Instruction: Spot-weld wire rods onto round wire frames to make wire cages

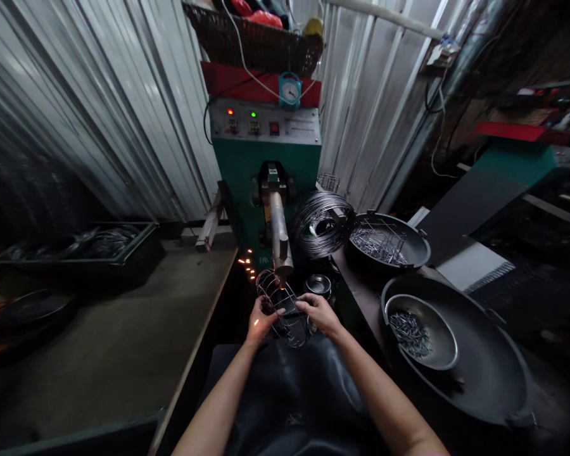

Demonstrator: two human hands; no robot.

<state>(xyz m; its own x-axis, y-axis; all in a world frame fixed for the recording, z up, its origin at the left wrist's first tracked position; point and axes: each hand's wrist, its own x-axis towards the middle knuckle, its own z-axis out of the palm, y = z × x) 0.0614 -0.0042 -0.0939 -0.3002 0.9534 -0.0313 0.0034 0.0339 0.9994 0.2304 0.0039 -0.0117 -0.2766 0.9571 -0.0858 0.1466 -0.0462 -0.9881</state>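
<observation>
A round cage of thin metal wire (292, 326) is held under the thick metal arm (280, 234) of a green machine (237, 164). My left hand (261, 320) grips the cage's left side, fingers curled round the wire. On the right side, my right hand (319, 311) pinches the cage's wire between thumb and fingers. The machine's tip touches or nearly touches the wire between my hands, with a small glow there. Orange sparks (247, 265) fly to the left of the tip, and a bright streak crosses my left hand.
Right of the machine stand a wire coil (323, 221), a pan of wire parts (420, 237), and a large pan (494, 361) holding a bowl (449, 339) of short metal pieces. A small metal bowl (318, 285) sits behind my right hand. A green bin (137, 244) lies on the left floor.
</observation>
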